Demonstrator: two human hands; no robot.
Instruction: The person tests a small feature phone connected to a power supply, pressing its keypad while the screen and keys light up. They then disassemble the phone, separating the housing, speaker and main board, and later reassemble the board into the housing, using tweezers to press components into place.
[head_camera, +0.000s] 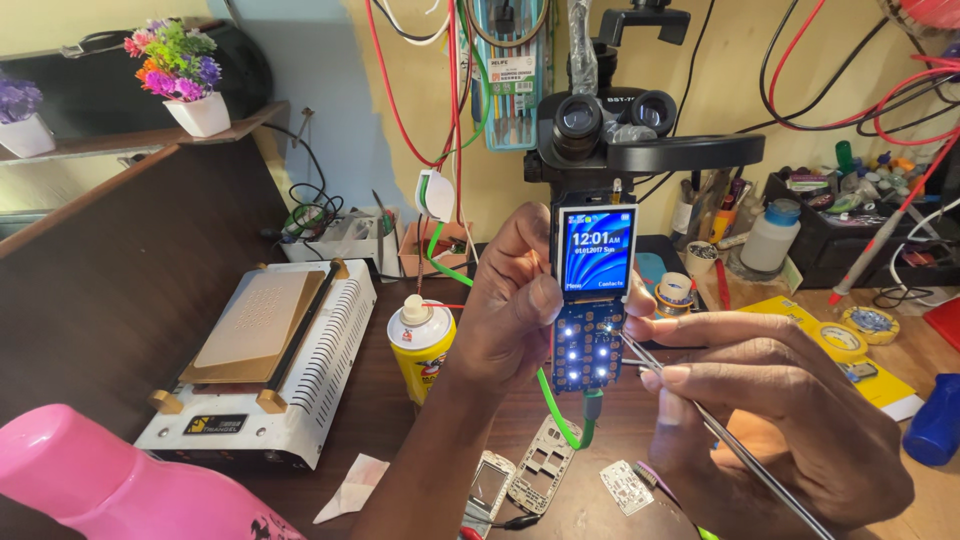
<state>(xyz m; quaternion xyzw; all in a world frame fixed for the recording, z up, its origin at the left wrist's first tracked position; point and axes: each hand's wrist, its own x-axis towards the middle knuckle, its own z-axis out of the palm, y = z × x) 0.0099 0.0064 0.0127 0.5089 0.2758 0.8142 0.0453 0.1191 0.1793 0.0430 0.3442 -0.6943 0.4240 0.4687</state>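
- Phone board (593, 300), case off, screen lit, sits centre frame; long axis upright, green cable (556, 412) hanging from its lower end.
- Left hand (510, 310) pinches its left edge, thumb on the front.
- Right hand (770, 420), lower right, fingers closed on tweezers (720, 430); tips touch the keypad from the right, so the right hand does the probing.
- Spray can (421, 345) left of centre, microscope (610, 125) behind, empty phone frames (535, 470) below.
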